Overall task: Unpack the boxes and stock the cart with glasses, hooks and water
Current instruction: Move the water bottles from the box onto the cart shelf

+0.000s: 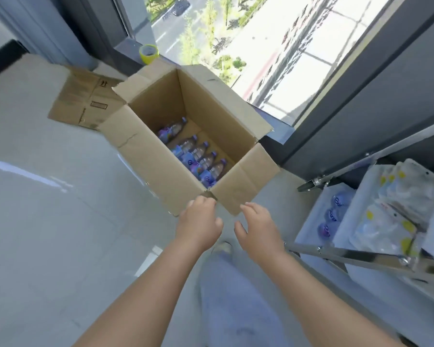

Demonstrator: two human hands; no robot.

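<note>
Both bare forearms reach forward and down, side by side. The left hand (199,222) has its fingers loosely curled, holding nothing. The right hand (257,227) is relaxed, fingers slightly spread, thumb pointing towards the left hand.

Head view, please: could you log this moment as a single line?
left hand: open, at box corner | right hand: open, empty | water bottles: lying in box | cart: right, partly stocked
</note>
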